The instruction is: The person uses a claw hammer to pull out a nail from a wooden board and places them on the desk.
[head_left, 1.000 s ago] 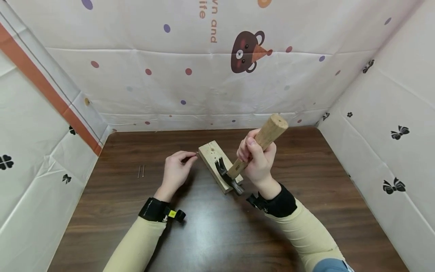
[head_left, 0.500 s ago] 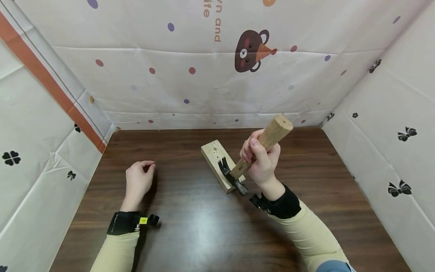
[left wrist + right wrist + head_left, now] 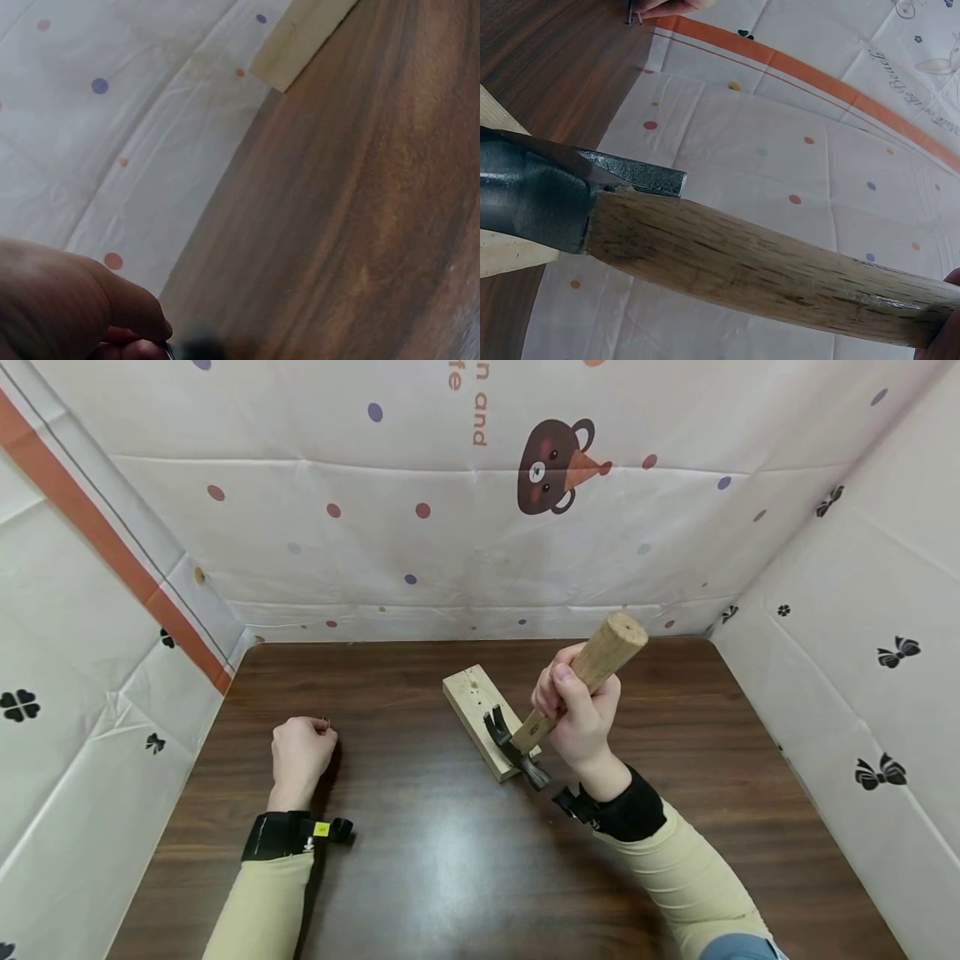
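My left hand (image 3: 302, 754) is at the left of the table, pinching nails between thumb and fingertips. Only a glint of nail metal (image 3: 169, 350) shows beside the fingers in the left wrist view, while the right wrist view shows slim nail shanks (image 3: 629, 12) at those fingertips. My right hand (image 3: 581, 710) grips a claw hammer (image 3: 542, 724) by its wooden handle, butt end up. The hammer's black head (image 3: 536, 187) is low, overlapping the near end of a pale wooden block (image 3: 475, 696). Small dark marks dot the block's top.
The block lies slantwise on the dark brown wooden table (image 3: 405, 835). White patterned cloth (image 3: 360, 543) rises along the back and both sides of the table. A black wrist strap with a camera (image 3: 341, 831) juts beside the left wrist.
My left hand has moved from the block's far left end to the two nails lying at the left, and its fingers have closed there. The right hand and hammer stay nearly still.
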The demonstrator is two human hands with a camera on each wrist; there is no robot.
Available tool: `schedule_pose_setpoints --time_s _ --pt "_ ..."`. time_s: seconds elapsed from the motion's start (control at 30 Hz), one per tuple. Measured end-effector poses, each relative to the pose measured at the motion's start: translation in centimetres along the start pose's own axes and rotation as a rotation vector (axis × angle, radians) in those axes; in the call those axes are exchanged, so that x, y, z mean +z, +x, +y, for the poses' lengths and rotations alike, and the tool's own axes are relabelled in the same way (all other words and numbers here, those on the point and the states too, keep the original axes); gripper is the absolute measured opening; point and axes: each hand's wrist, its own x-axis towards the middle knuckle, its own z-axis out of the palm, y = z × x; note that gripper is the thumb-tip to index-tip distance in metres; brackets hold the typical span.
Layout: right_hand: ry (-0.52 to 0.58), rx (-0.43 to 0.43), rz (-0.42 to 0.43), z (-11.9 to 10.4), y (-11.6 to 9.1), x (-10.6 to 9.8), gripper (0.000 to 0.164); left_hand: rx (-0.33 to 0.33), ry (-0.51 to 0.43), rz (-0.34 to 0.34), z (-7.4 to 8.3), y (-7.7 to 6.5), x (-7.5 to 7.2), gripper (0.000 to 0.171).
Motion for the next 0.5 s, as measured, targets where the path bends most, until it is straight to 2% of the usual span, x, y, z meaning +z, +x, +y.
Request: schedule_pose_setpoints --time_s 0.17,0.5 --pt "-0.003 -0.005 -0.002 -0.01 0.06 -0.04 0.010 0.006 0.013 0.042 -0.19 0.45 0.62 0.023" --pt "0.012 -0.006 0.002 -0.19 0.05 0.10 0.009 0.026 0.019 0.052 0.29 0.40 1.07 0.023"
